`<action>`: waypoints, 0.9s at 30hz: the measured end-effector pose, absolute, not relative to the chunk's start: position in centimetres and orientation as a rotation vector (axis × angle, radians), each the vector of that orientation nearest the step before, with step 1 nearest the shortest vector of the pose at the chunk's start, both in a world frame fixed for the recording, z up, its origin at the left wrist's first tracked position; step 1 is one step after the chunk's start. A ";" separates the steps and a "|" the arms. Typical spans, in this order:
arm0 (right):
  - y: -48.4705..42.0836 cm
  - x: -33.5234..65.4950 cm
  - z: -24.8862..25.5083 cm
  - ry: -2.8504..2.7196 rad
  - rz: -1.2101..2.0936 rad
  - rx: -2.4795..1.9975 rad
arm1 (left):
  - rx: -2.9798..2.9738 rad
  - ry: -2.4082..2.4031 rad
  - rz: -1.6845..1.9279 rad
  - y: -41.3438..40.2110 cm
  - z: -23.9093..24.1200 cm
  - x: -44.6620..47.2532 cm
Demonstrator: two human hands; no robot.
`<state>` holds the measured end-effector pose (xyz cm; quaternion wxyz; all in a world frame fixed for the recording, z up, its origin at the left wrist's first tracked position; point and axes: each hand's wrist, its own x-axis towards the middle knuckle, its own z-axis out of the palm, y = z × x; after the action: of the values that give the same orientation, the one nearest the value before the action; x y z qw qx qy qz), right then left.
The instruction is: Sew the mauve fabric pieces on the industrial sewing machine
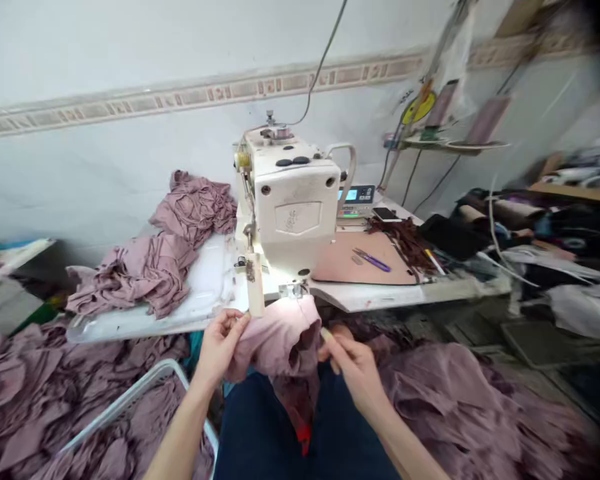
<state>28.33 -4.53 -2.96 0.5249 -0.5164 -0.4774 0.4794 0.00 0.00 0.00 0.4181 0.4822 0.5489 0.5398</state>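
Observation:
A mauve garment piece [275,337], tube-shaped with an open end, lies under the needle area of the white sewing machine [295,213] and hangs down over my lap. My left hand [223,347] pinches its left edge between thumb and fingers, close to the machine's arm end. At the garment's right edge, my right hand [350,363] has its fingers curled and closed on the cloth by the opening. A yellowish covering shows on one right fingertip. The exact contact there is partly hidden.
Crumpled mauve garments [145,260] lie on the table's left side. A white basket [125,400] holds more. Purple thread snips [373,260] rest on a brown mat [325,267], near a phone [386,214]. More mauve cloth [460,413] is heaped at lower right. Thread cones [487,120] stand above.

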 end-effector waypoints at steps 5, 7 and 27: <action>-5.0 23.0 -3.4 -0.991 1.605 -1.009 | 1.169 1.339 1.302 -0.9 1.1 1.2; -4.9 22.3 -2.7 -0.920 1.618 -0.959 | 1.132 1.297 1.267 -1.7 0.6 1.9; -7.9 30.7 6.2 -2.350 1.266 -0.942 | 1.512 0.685 0.329 -6.8 0.0 7.6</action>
<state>30.74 -7.91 6.24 0.1546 -0.3286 -0.8202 0.4420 7.65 -6.82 -0.01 0.6628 0.6690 0.3032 0.1457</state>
